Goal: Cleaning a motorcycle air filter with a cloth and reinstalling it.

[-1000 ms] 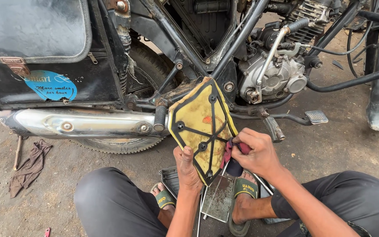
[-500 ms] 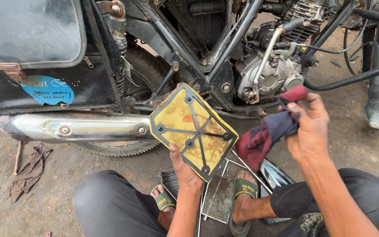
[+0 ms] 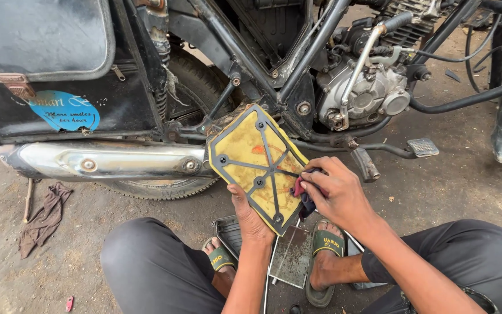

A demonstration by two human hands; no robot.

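Yellow air filter (image 3: pixel 255 164) w/ black frame is held up in front of the motorcycle (image 3: pixel 297 64), just above the person's knees. Left hand (image 3: pixel 250 216) grips its lower edge, fingers shut on it; right hand (image 3: pixel 337 195) fingers pinch a red-blue rag (image 3: pixel 303 192) vs. filter's right edge. Metal plate (image 3: pixel 290 256) lies on the ground btw. sandals.

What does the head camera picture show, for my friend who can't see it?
A squatting person's left hand holds up a yellow air filter with a black frame, while the right hand presses a red and dark cloth against its edge. Behind stands a black motorcycle with a chrome exhaust pipe, on dirt ground.
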